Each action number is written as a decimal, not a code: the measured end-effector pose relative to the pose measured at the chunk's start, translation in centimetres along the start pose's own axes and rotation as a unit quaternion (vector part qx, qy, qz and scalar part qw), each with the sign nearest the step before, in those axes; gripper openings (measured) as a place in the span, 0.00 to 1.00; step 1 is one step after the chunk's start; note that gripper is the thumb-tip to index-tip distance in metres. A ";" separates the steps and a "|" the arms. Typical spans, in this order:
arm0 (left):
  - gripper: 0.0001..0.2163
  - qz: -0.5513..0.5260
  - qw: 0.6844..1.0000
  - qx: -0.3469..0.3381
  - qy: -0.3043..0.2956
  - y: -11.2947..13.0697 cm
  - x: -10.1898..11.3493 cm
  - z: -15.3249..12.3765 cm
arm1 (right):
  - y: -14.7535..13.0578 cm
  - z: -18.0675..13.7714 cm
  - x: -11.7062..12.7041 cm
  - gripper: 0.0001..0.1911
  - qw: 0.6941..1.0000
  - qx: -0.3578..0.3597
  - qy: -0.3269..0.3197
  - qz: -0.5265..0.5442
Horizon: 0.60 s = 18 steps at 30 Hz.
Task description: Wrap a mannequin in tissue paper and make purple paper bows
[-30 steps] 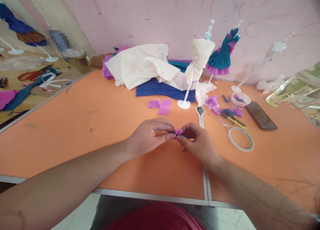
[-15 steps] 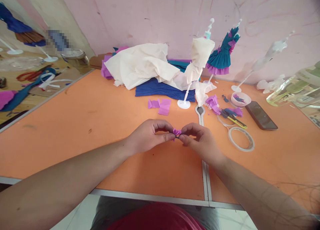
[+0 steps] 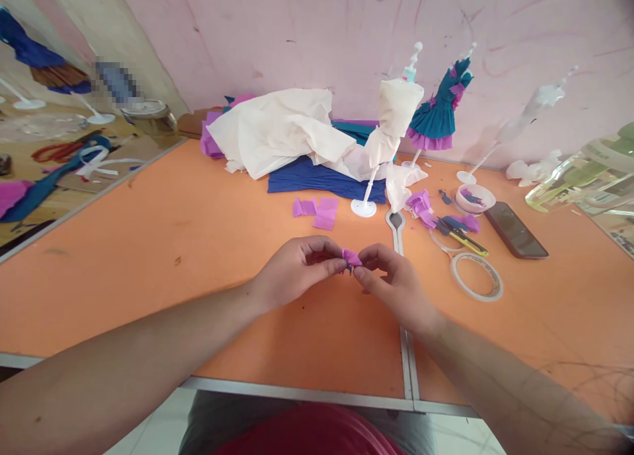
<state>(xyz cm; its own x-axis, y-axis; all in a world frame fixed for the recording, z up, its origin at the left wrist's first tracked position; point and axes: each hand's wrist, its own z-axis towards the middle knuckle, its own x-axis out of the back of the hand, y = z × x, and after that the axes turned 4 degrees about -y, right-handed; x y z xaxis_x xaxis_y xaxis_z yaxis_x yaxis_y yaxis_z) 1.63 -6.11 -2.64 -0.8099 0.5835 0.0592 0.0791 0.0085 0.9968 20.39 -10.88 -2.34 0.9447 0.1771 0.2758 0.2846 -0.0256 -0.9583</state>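
Over the orange table, a small crumpled piece of purple crepe paper (image 3: 351,257) with a dark blue bit at its underside sits between my two hands. My left hand (image 3: 302,270) pinches its left side between thumb and fingers. From the right, my right hand (image 3: 393,277) has thumb and index fingertip at the paper's right edge, partly hiding it. Just beyond them lie flat purple paper pieces (image 3: 325,213). A white doll stand (image 3: 364,208) holds a small dress form wrapped in cream paper (image 3: 399,108).
Cream crepe paper (image 3: 277,128) lies over a folded blue sheet (image 3: 307,179). To the right are a tape roll (image 3: 476,277), a yellow cutter (image 3: 470,241), a pink bowl (image 3: 488,199), a phone (image 3: 518,230) and a clear bottle (image 3: 584,168). A teal paper dress (image 3: 438,115) stands by the wall.
The purple paper has turned between my fingers, so more of its purple face shows and the dark bit points down. My right fingertips have shifted slightly; the table items stay put.
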 end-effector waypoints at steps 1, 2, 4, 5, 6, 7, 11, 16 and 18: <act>0.11 -0.004 1.000 0.002 -0.003 0.0 0.0 0.0 | 0.0 0.0 0.0 0.13 1.000 0.003 0.009 -0.005; 0.11 -0.007 1.000 0.005 -0.006 0.0 0.0 0.0 | -0.1 0.0 0.0 0.12 1.000 0.007 0.021 -0.015; 0.11 -0.009 1.000 0.006 -0.007 -0.1 0.0 0.0 | -0.1 0.0 0.1 0.11 0.998 0.010 0.038 -0.039; 0.11 -0.008 1.000 0.006 -0.004 -0.1 0.0 0.0 | -0.1 0.1 0.1 0.11 0.998 0.008 0.039 -0.047; 0.11 -0.007 1.000 0.005 0.000 -0.1 0.0 0.0 | -0.1 0.1 0.1 0.12 0.998 0.003 0.035 -0.047; 0.11 -0.005 1.000 0.003 0.007 -0.1 -0.1 0.0 | 0.0 0.1 0.1 0.12 0.999 -0.003 0.026 -0.041; 0.11 -0.015 1.000 -0.001 0.027 -0.1 -0.3 -0.1 | -0.2 0.0 0.4 0.14 1.000 -0.007 0.004 0.007; 0.10 -0.006 1.000 0.004 0.024 0.0 -0.2 -0.1 | 0.0 0.1 0.4 0.18 0.999 0.004 -0.037 0.027; 0.11 0.006 1.000 0.009 0.025 0.0 -0.1 0.0 | 0.3 0.3 0.3 0.15 0.999 -0.005 -0.034 0.006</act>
<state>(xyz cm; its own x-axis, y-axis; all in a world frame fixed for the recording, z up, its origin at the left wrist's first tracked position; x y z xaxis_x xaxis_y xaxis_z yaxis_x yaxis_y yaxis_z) 1.72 -6.21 -2.62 -0.8368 0.5424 0.0742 0.0986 0.0159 0.9950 20.71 -10.52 -2.55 0.9350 0.2431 0.2581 0.2751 -0.0381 -0.9607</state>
